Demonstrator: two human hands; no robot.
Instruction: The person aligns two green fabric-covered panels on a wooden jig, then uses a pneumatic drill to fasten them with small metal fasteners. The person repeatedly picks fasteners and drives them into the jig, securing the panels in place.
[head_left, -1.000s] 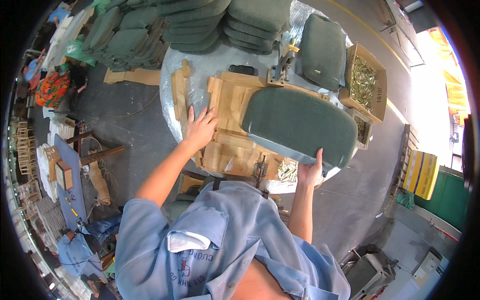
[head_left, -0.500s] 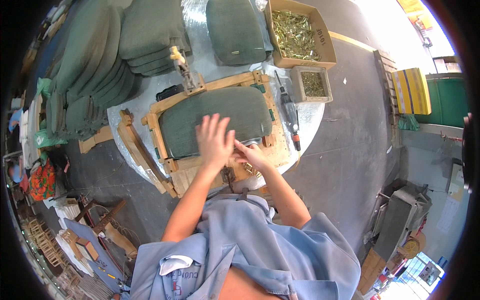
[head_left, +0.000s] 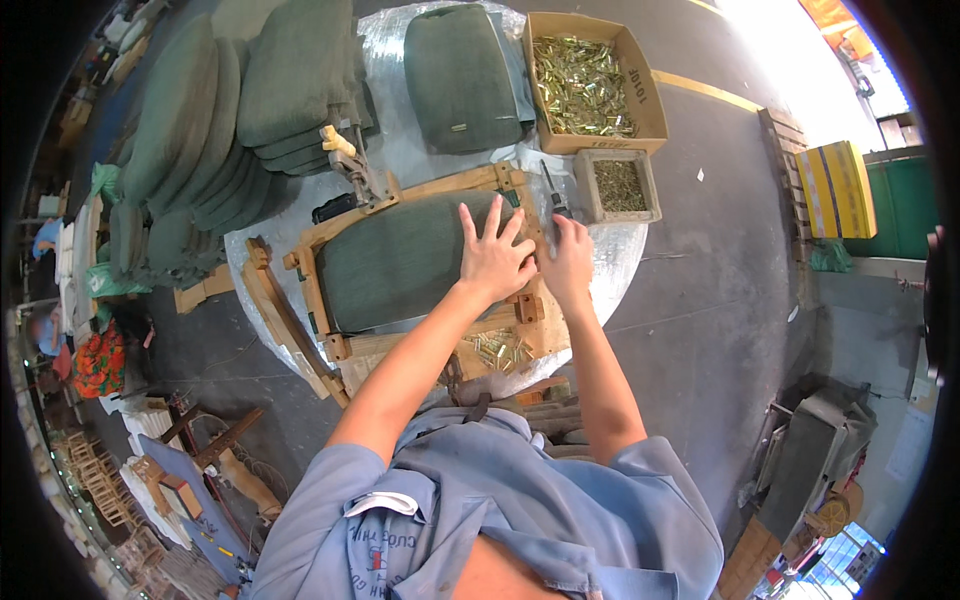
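A dark green padded cushion (head_left: 390,262) lies inside a wooden frame jig (head_left: 330,347) on the round table. My left hand (head_left: 494,262) rests on the cushion's right part, fingers spread and holding nothing. Just right of the jig, my right hand (head_left: 568,262) is closed over a power screwdriver (head_left: 559,203). Only its dark front end and long thin bit show, pointing away from me; the hand hides the rest. A clamp with a yellow grip (head_left: 338,142) stands at the jig's far edge. Loose brass-coloured metal pieces (head_left: 497,350) lie on its near edge.
A cardboard box (head_left: 597,143) of shiny metal pieces and a small tray (head_left: 653,187) of screws stand at the far right. Stacked green cushions (head_left: 290,90) fill the far left. A single cushion (head_left: 455,85) lies behind the jig. Wooden bars (head_left: 290,325) lie at left.
Both hands have left the jig's near edge. The left has moved right and away across the cushion, while the right has moved up to the screwdriver and closed over it.
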